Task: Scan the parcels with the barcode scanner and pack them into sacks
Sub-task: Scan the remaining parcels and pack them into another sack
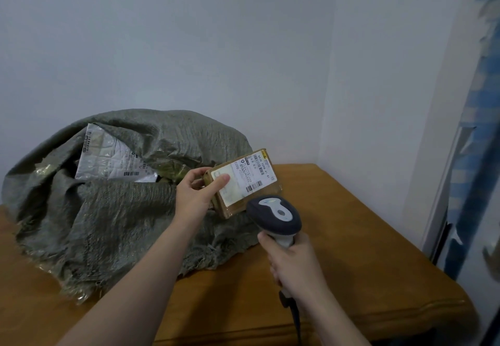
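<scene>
Head view: the left hand [198, 187] holds up 1 small brown cardboard parcel [266, 192], a flat rectangular box wrapped in glossy clear tape, above the front of the sack. Its thumb lies across the labelled face and its curled fingers [197, 171] pinch the box's left end from behind. The parcel's long axis runs from lower left to upper right, and its broad face tilts up toward the camera. A white printed shipping label [250, 176] with barcodes covers most of that face. The right hand [295, 264] has all its fingers wrapped tightly round the pale handle of a dark grey plastic barcode scanner [276, 214] with a light grey top panel. The scanner's rounded head points away and slightly left, its nose just beside the parcel's near lower edge; whether they touch cannot be told. A dark cable [297, 318] hangs from the handle's base. Behind the left forearm a large grey-green woven sack [113, 210], coarse, crumpled and frayed at the hem, slumps on the smooth brown wooden counter [365, 237]. Its mouth gapes toward the camera, and 1 white plastic mailer bag [108, 156] with a printed label lies inside. Pale plain walls meet in a corner behind the counter.
</scene>
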`<state>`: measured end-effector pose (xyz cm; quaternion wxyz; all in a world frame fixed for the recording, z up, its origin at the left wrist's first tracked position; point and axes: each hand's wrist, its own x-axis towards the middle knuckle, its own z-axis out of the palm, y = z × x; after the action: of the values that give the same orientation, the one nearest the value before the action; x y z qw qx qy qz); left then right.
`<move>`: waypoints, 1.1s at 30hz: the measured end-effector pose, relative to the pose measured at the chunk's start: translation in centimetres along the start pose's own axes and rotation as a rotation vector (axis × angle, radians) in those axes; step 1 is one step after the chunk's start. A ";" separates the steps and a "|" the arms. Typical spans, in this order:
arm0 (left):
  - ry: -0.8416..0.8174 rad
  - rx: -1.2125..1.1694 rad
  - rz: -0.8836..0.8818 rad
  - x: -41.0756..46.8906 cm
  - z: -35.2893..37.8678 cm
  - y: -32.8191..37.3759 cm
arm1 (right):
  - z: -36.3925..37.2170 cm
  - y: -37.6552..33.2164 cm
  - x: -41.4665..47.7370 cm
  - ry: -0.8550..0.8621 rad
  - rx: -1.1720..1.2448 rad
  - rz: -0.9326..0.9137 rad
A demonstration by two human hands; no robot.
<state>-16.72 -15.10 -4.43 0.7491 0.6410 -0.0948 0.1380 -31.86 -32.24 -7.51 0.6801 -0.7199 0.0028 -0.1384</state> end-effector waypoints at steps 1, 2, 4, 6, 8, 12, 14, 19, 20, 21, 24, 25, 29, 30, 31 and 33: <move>-0.008 -0.013 -0.022 -0.2 0.1 -0.1 | 0.0 -0.1 -0.1 -0.003 0.026 0.027; -0.021 -0.018 -0.048 -0.4 0.3 -0.3 | 0.0 -0.3 -0.2 -0.008 0.064 0.055; -0.043 -0.001 -0.104 -1.0 0.7 -0.8 | -0.2 -0.4 -0.3 -0.001 0.142 0.104; -0.048 -0.013 -0.159 -1.6 1.2 -1.1 | -0.6 -0.6 -0.2 0.025 0.182 0.136; -0.047 -0.064 -0.215 -2.0 1.8 -1.1 | -1.2 -0.7 0.0 0.073 0.211 0.156; -0.118 -0.143 -0.305 -2.7 2.5 -1.0 | -2.9 -0.8 1.1 0.173 0.228 0.225; -0.149 -0.137 -0.334 -2.7 2.9 -1.1 | -3.9 -0.9 2.0 0.194 0.224 0.268; -0.217 -0.109 -0.368 -2.3 4.3 -1.4 | -7.3 0.4 6.0 0.255 0.127 0.381; -0.227 -0.095 -0.361 -2.2 4.6 -1.6 | -8.1 1.0 6.8 0.264 0.106 0.405; -0.234 -0.077 -0.353 -2.1 4.9 -1.8 | -8.8 1.6 7.7 0.270 0.085 0.430; -0.244 -0.030 -0.345 -1.7 5.4 -2.4 | -10.4 3.3 9.7 0.275 -0.029 0.489; -0.246 -0.019 -0.346 -1.6 5.6 -2.6 | -10.6 3.9 10.2 0.273 -0.075 0.501; -0.249 0.033 -0.336 -1.4 6.0 -2.8 | -10.7 5.5 11.2 0.253 -0.209 0.508; -0.243 0.048 -0.331 -1.3 6.0 -2.8 | -10.8 5.8 11.3 0.250 -0.222 0.508; -0.239 0.062 -0.324 -1.2 6.1 -2.7 | -10.9 5.9 11.5 0.247 -0.230 0.506; -0.229 0.091 -0.308 -1.0 6.1 -2.4 | -11.1 5.8 11.7 0.253 -0.326 0.501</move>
<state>-16.69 -21.49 -6.01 0.7160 0.6925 -0.0738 -0.0479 -21.82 -45.80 -10.47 0.5632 -0.7733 0.2865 -0.0529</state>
